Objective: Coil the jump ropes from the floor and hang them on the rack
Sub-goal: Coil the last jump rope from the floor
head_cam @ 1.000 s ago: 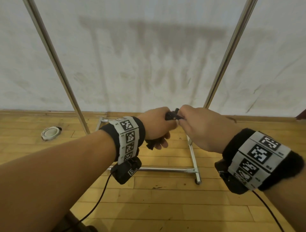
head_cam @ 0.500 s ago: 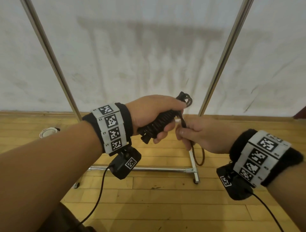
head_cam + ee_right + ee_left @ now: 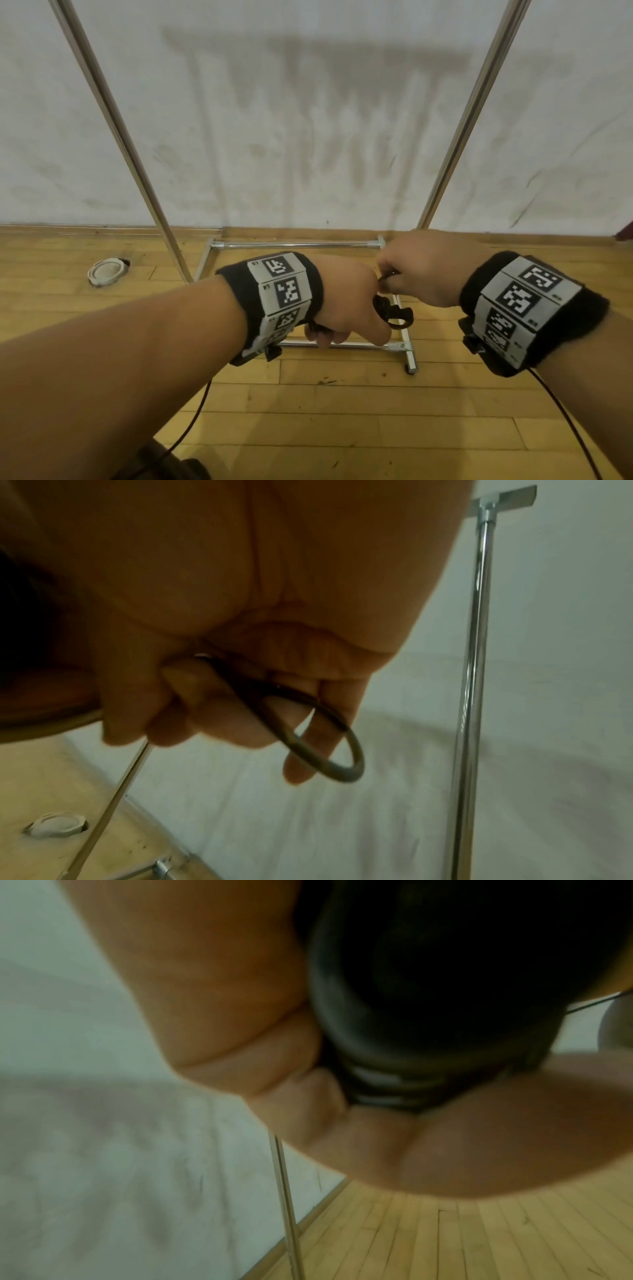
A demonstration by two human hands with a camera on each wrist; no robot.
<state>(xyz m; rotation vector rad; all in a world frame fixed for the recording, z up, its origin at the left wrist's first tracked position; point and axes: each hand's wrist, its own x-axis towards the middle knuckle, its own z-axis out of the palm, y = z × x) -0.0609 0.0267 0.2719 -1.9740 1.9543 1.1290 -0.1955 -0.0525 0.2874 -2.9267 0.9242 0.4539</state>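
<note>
Head view puts our left hand (image 3: 346, 301) nearest, fingers curled tight round the black handles of the jump rope (image 3: 394, 313), held above the floor (image 3: 342, 411). Just beside it, our right hand (image 3: 428, 270) pinches a loop of the rope's cord between thumb and fingers (image 3: 301, 761); the right wrist view, though blurred, seems to show that loop hanging below the fingertips. Beyond both hands stands the metal rack (image 3: 137, 171), its base rails on the floor against the white wall (image 3: 308, 120).
</note>
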